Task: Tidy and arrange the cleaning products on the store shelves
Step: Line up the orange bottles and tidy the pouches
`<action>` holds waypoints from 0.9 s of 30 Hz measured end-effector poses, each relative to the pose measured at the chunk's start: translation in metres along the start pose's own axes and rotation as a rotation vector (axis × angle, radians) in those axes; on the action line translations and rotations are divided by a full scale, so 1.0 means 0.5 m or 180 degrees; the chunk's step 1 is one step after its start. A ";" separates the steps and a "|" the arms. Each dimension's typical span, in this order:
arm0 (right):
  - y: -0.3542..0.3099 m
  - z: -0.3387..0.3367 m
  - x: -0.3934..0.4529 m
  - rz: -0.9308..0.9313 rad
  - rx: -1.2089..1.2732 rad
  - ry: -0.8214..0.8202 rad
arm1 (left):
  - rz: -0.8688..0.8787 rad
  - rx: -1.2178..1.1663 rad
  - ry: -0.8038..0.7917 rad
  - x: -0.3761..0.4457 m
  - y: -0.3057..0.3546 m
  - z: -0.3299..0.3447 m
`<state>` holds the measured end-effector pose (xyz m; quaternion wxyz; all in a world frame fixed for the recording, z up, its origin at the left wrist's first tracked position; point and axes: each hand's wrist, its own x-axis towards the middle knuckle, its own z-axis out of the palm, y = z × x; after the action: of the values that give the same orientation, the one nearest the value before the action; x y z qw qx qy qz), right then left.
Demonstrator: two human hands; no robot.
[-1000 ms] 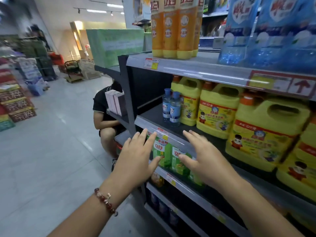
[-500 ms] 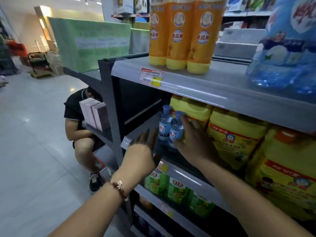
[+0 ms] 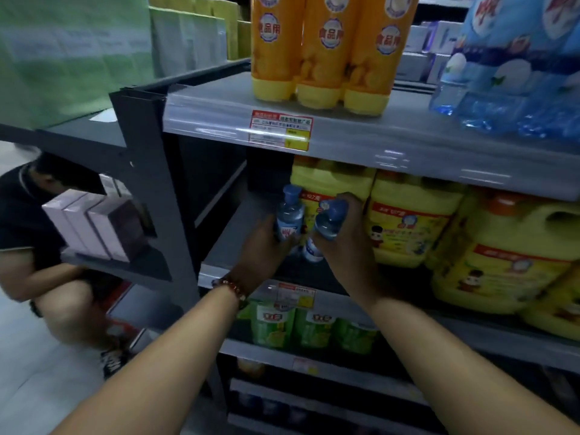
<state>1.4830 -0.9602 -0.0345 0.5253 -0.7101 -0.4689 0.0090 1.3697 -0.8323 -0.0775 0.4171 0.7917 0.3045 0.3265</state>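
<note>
Two small clear plastic bottles with rounded blue caps sit at 12 o'clock on the grey middle shelf (image 3: 238, 243); left hand (image 3: 262, 246) curls around one (image 3: 290, 216), right hand (image 3: 345, 243) clasps the other (image 3: 329, 219), beside boxy yellow jugs (image 3: 411, 218).

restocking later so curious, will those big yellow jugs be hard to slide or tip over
The yellow jugs look full and broad-based, so probably heavy to slide and unlikely to tip. They sit packed side by side, so pushing one would likely shift its neighbours.

Middle shelf (image 3: 232, 243): left end apparently bare to the dark back wall; yellow jugs (image 3: 408, 221) block everything rightward, upper shelf (image 3: 361, 142) close overhead.
</note>
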 end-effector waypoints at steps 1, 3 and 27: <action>-0.001 0.001 -0.003 0.0073 0.0046 0.0083 | 0.0005 -0.0022 -0.0032 -0.007 -0.005 -0.006; 0.001 0.003 -0.012 0.0279 0.0095 0.0091 | 0.0052 -0.0256 -0.0036 -0.029 -0.007 -0.020; -0.010 -0.269 -0.458 0.3962 0.4378 0.0952 | -0.2973 -0.2891 -0.2392 -0.455 0.126 0.188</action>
<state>1.4192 -1.2138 -0.0803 0.7850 -0.3606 0.1758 0.4720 1.3186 -1.0766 -0.1242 0.8736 0.3884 0.2813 -0.0831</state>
